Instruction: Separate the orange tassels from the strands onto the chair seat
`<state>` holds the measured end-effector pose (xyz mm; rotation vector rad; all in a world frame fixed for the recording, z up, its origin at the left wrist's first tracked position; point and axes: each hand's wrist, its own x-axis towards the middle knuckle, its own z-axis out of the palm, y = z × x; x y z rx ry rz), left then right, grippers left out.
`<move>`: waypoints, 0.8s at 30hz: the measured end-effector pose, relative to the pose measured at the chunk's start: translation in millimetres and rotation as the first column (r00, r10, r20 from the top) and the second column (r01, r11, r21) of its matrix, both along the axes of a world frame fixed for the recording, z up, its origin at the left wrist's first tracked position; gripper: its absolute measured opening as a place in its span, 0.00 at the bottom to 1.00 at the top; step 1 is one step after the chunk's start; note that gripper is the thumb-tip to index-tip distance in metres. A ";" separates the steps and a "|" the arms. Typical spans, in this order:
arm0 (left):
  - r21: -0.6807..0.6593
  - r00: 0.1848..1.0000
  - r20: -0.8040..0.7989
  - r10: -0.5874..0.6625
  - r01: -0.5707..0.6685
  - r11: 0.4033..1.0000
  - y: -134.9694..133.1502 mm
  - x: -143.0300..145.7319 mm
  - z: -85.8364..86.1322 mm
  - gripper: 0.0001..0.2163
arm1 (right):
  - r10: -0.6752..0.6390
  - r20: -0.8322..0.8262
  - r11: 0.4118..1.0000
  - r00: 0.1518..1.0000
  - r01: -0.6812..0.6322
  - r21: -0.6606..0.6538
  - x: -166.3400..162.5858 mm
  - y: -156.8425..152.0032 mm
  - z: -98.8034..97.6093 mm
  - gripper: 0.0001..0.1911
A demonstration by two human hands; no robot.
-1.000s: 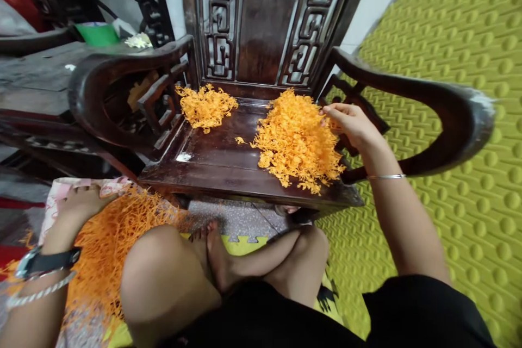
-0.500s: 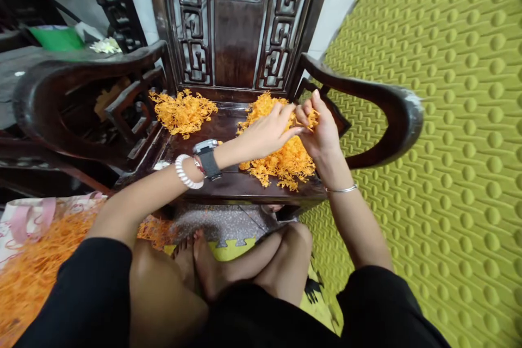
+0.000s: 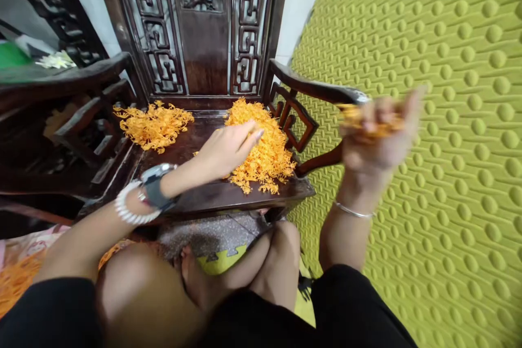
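On the dark wooden chair's seat [image 3: 204, 119] lie two heaps of curly orange strands, with knots or tufts along them. Over the edge of the larger right heap [image 3: 269, 152] is my left hand [image 3: 234, 144], its thumb and fingers pinched together; whatever lies between the fingertips is hidden. My right hand [image 3: 375, 141] is raised beyond the right armrest, palm up and smeared by motion. Its fingers curl around a bunch of orange strands [image 3: 354, 115]. The smaller left heap [image 3: 155, 125] sits near the left armrest, touched by neither hand.
Curved armrests [image 3: 322, 84] flank the seat, with a carved lattice back [image 3: 204, 49] behind. A yellow-green bumpy mat [image 3: 448, 217] covers the right side. Loose orange strands [image 3: 20, 283] spill from a pink-and-white bag [image 3: 36, 239] at lower left. My bent legs are below the seat.
My hands were together over the right heap and are now apart. The right one has swung right and up with the orange strands. The view has shifted to the right.
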<state>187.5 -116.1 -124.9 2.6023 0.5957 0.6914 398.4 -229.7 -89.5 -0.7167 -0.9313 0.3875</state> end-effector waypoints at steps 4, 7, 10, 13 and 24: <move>-0.014 0.983 -0.106 0.147 -0.149 0.989 52.3 56.9 -28.5 0.17 | 0.237 0.020 0.939 0.971 -0.223 -0.261 -27.8 28.4 -22.0 0.31; -0.053 0.980 -0.083 0.179 -0.183 0.982 72.6 81.4 -47.0 0.23 | 0.247 0.003 0.919 0.969 -0.233 -0.319 -37.3 38.5 -35.1 0.30; -0.122 0.979 0.148 0.143 -0.125 0.985 68.0 83.7 -47.8 0.22 | 0.212 -0.050 0.926 0.976 -0.217 -0.310 -38.7 43.1 -44.2 0.30; -0.200 0.931 0.364 -0.026 0.105 0.974 48.6 76.3 -35.7 0.28 | 0.160 -0.124 0.941 0.979 -0.189 -0.281 -41.2 51.1 -51.5 0.30; -0.379 0.823 0.569 0.004 0.257 0.889 57.6 91.2 -26.4 0.22 | 0.131 -0.438 0.955 0.889 -0.231 -0.184 -78.3 54.0 -67.8 0.27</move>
